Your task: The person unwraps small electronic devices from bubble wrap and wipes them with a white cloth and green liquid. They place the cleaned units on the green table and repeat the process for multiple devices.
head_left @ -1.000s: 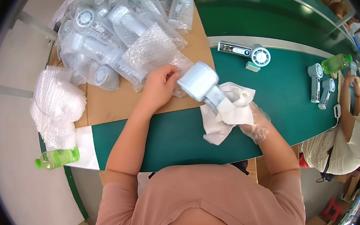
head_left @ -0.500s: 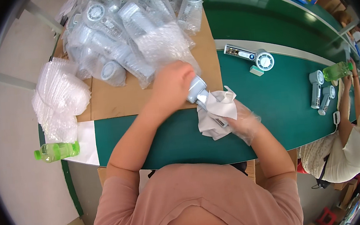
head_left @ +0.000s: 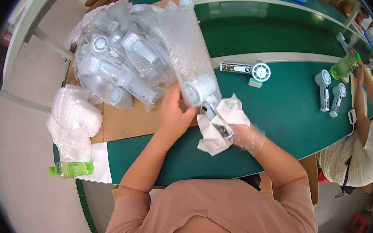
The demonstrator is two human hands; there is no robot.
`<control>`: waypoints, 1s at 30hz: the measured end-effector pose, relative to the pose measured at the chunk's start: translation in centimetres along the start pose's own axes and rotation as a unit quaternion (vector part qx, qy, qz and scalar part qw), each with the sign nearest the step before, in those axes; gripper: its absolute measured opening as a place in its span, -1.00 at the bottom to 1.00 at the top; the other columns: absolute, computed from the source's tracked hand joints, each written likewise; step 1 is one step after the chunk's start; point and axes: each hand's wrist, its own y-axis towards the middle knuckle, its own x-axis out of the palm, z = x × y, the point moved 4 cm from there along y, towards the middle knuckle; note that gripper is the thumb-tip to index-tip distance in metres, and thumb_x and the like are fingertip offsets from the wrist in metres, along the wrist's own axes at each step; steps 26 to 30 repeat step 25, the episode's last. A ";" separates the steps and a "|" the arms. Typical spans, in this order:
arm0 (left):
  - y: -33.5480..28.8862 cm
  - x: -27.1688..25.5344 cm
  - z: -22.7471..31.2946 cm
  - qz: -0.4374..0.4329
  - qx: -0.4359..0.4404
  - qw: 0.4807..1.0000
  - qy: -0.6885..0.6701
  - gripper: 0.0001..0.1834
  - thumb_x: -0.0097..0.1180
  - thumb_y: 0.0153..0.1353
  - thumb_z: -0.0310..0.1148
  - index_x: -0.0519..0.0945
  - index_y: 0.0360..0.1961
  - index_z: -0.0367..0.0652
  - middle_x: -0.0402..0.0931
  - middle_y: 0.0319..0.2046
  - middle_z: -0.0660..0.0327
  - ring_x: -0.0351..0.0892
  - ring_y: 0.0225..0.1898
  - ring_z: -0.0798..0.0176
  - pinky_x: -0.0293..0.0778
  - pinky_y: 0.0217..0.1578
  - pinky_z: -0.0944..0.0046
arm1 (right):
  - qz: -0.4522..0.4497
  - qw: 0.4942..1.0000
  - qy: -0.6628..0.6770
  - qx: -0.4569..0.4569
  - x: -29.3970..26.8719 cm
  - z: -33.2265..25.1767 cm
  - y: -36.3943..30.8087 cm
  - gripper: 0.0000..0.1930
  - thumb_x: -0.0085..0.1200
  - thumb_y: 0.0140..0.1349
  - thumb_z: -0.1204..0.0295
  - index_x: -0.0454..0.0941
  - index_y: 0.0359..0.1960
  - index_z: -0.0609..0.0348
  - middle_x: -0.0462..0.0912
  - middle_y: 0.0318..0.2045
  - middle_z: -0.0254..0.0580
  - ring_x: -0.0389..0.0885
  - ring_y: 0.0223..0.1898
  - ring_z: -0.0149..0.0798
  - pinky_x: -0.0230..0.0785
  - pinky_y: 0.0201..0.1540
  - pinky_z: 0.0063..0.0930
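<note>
My right hand (head_left: 245, 138), in a thin clear glove, grips a light-blue handheld fan (head_left: 211, 111) through a white cloth (head_left: 210, 140). The fan's round head is inside the lower end of a long bubble-wrap bag (head_left: 183, 41), while its handle sticks out toward me. My left hand (head_left: 174, 116) is closed at the bag's mouth, thumb beside the fan head; the fingertips are partly hidden. Left of the bag lies a heap of bagged fans (head_left: 121, 55) on a cardboard sheet (head_left: 123, 127).
At left are stacked bubble-wrap bags (head_left: 74, 115) and a green bottle (head_left: 72, 169). On the green table (head_left: 284, 121), a fan (head_left: 237, 66) lies by a small green-and-white block (head_left: 255, 83). Two fans (head_left: 324, 90) (head_left: 338, 101) lie farther right, near a co-worker (head_left: 358, 150) and another bottle (head_left: 344, 67).
The bubble-wrap bag now stretches away from me, with the fan head inside it. My left hand has opened out from a fist and sits lower at the bag's mouth. The view has shifted.
</note>
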 end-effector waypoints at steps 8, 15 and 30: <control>-2.5 6.7 -2.3 -0.132 -0.125 0.966 -0.182 -0.88 0.00 0.23 -0.45 0.52 -0.31 -0.28 0.52 -0.46 0.12 0.49 -0.39 0.24 0.41 -0.30 0.25 | -0.009 0.996 0.088 -0.002 0.9 -1.5 -0.6 -0.72 0.03 0.30 0.22 0.44 -0.05 0.07 0.61 -0.24 -0.19 0.66 -0.26 -0.22 0.59 -0.26 -0.24; 1.2 1.5 1.9 0.011 0.081 0.993 0.081 -0.84 0.02 0.19 -0.46 0.49 -0.20 -0.23 0.49 -0.38 0.01 0.49 -0.35 -0.10 0.41 -0.34 0.08 | 0.058 0.997 0.020 0.051 0.8 -0.7 -0.8 -0.72 0.02 0.31 0.25 0.44 -0.02 0.06 0.60 -0.20 -0.20 0.64 -0.18 -0.22 0.56 -0.15 -0.28; 2.2 -3.8 6.1 -0.228 -0.188 0.937 -0.188 -0.86 0.00 0.29 -0.38 0.51 -0.26 -0.22 0.51 -0.46 0.23 0.44 -0.44 0.28 0.37 -0.34 0.30 | -0.114 0.690 -0.705 -0.113 6.0 -8.5 -5.9 -0.48 0.15 0.18 0.07 0.38 0.15 -0.10 0.53 0.06 -0.06 0.53 0.07 -0.06 0.37 0.11 -0.21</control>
